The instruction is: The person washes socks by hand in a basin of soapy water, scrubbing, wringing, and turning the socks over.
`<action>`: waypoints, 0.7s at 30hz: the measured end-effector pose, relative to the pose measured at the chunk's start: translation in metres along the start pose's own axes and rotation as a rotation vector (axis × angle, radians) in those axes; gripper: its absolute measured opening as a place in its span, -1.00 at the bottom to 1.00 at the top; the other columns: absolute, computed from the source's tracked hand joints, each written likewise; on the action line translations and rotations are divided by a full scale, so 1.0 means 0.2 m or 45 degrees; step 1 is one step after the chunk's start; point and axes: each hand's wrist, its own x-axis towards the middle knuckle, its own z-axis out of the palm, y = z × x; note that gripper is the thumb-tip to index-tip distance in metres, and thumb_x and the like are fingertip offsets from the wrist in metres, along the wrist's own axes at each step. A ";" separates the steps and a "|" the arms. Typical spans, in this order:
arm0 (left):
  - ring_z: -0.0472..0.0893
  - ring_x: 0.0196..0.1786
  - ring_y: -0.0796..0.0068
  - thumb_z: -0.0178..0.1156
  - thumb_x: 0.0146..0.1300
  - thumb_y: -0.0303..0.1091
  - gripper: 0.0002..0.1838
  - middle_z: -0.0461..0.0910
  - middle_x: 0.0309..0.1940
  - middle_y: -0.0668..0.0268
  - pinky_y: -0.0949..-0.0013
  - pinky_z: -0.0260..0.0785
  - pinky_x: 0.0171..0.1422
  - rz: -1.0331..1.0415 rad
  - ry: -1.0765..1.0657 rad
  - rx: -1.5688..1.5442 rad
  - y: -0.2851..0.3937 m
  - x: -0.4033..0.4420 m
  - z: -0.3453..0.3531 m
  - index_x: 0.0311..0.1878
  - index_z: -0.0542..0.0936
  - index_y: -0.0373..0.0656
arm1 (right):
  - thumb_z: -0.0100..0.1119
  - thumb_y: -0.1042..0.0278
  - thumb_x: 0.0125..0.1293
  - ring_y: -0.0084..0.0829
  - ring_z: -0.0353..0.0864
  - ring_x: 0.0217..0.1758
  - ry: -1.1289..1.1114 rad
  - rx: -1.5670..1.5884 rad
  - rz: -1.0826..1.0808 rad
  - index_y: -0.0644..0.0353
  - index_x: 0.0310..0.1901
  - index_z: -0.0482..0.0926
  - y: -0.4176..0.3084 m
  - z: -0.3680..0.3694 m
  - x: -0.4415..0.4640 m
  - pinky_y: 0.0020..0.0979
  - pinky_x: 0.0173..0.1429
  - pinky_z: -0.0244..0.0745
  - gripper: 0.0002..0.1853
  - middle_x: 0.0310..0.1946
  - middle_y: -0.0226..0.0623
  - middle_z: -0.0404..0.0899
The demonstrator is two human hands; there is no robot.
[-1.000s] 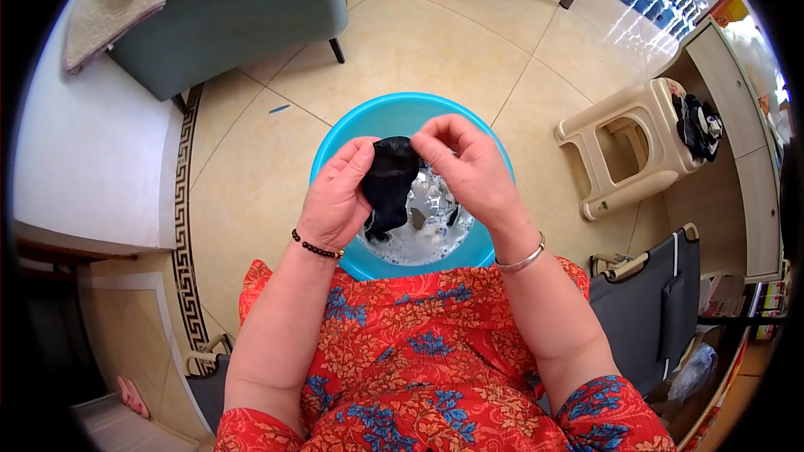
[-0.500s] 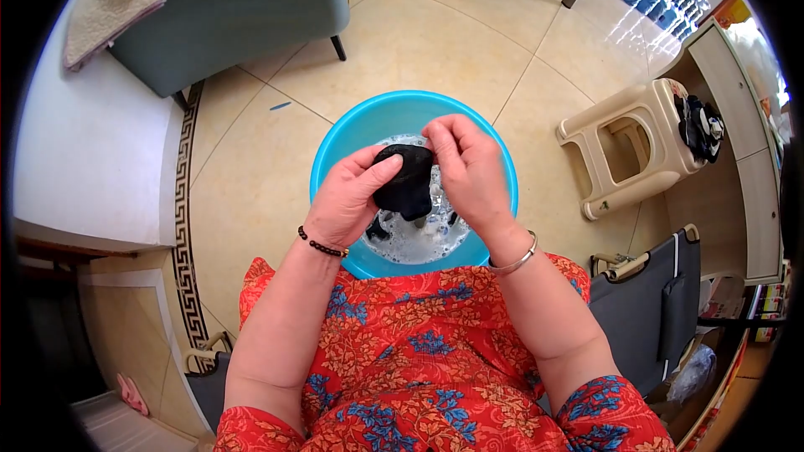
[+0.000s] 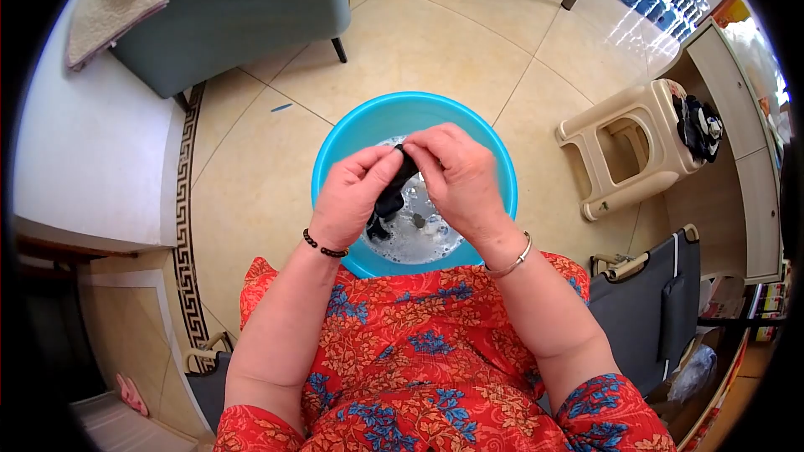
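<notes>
A black sock (image 3: 392,197) hangs between my hands above a blue basin (image 3: 414,101). My left hand (image 3: 352,192) pinches its upper edge between thumb and fingers. Close beside it, my right hand (image 3: 459,174) is closed on the same top edge, the fingertips of both hands nearly meeting. Part of the sock is hidden behind my left hand. Foamy water (image 3: 414,244) fills the bottom of the basin, and dark cloth lies in it at the left, partly covered.
On the right lies a beige plastic stool (image 3: 599,192) on its side, with dark bundled cloth (image 3: 698,128) against its seat. Behind it stands a cabinet (image 3: 760,218). A grey folding chair (image 3: 641,310) is at lower right, a grey-green armchair (image 3: 243,17) at upper left.
The sock was spread flat and broad; now it hangs narrower and bunched. My right hand has moved left, bringing its fingertips against those of my left hand at the top edge.
</notes>
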 end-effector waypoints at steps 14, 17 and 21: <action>0.55 -0.09 0.63 0.08 0.32 -0.38 -0.72 0.59 -0.11 0.34 0.53 0.39 0.03 -0.006 -0.097 -0.153 0.01 -0.02 0.01 0.03 0.53 -0.30 | 0.20 0.39 0.14 -0.23 0.56 -0.41 -0.059 0.022 -0.036 0.18 -0.32 0.51 -0.02 -0.03 -0.01 -0.35 -0.35 0.47 -0.89 -0.40 -0.24 0.51; 0.55 -0.09 0.62 0.08 0.32 -0.39 -0.72 0.59 -0.11 0.33 0.53 0.40 0.02 0.008 -0.059 0.004 0.01 -0.03 0.01 0.04 0.53 -0.30 | 0.15 0.45 0.19 -0.39 0.54 -0.48 0.048 -0.144 -0.189 0.23 -0.31 0.51 0.00 -0.01 -0.01 -0.46 -0.42 0.40 -0.93 -0.47 -0.23 0.48; 0.56 -0.11 0.60 0.06 0.32 -0.41 -0.72 0.60 -0.13 0.31 0.52 0.40 0.01 -0.003 -0.044 -0.084 0.02 -0.03 0.02 0.04 0.52 -0.32 | 0.08 0.30 0.25 -0.28 0.56 -0.45 0.037 0.129 0.246 0.22 -0.35 0.49 0.02 -0.01 0.00 -0.37 -0.37 0.45 -0.84 -0.45 -0.24 0.53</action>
